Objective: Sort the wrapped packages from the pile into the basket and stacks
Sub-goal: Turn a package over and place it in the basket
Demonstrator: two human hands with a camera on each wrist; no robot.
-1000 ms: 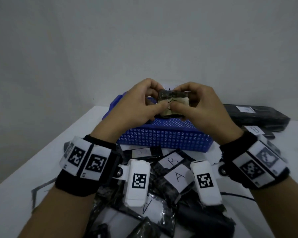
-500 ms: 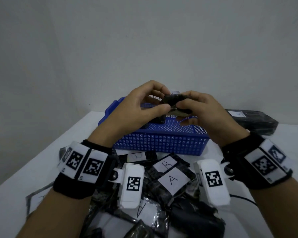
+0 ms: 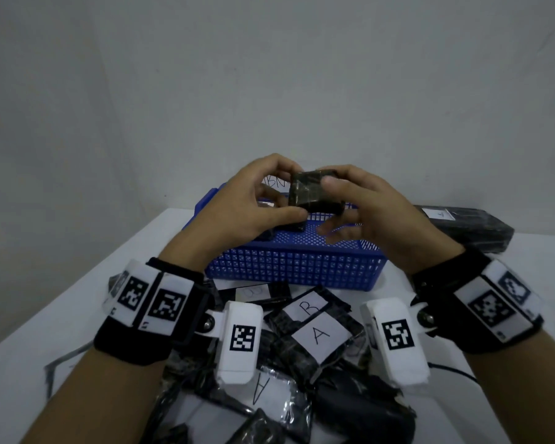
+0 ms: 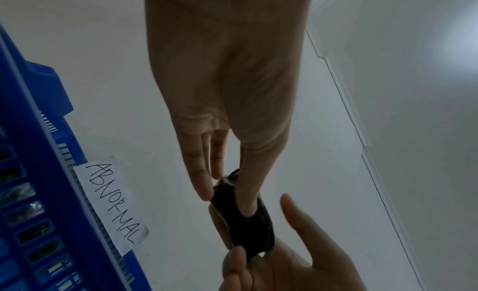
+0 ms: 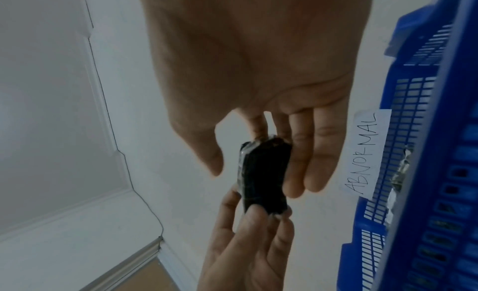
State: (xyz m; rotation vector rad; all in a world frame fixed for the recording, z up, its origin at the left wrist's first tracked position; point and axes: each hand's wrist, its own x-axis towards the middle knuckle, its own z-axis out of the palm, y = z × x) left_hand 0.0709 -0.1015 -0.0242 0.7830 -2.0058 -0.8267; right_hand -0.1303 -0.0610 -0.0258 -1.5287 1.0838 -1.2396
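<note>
A small dark wrapped package (image 3: 306,192) is held in the air over the blue basket (image 3: 295,267). My left hand (image 3: 290,192) pinches its left end between thumb and fingers. My right hand (image 3: 329,205) holds the right end, thumb on top and fingers under it. In the left wrist view my left hand (image 4: 227,201) pinches the package (image 4: 245,224), with my right hand (image 4: 284,264) below. In the right wrist view the package (image 5: 261,177) rests against my right hand's fingers (image 5: 294,173); the left hand (image 5: 245,244) pinches its lower end. No label shows on it.
The basket carries a paper label reading ABNORMAL (image 4: 111,203). A pile of dark packages with labels A and B (image 3: 314,334) lies on the white table under my wrists. A stack of long dark packages (image 3: 462,225) sits at the back right. A wall stands close behind.
Both hands have turned the package over above the basket: a light face showed a second ago, then its thin edge, now a dark face.
</note>
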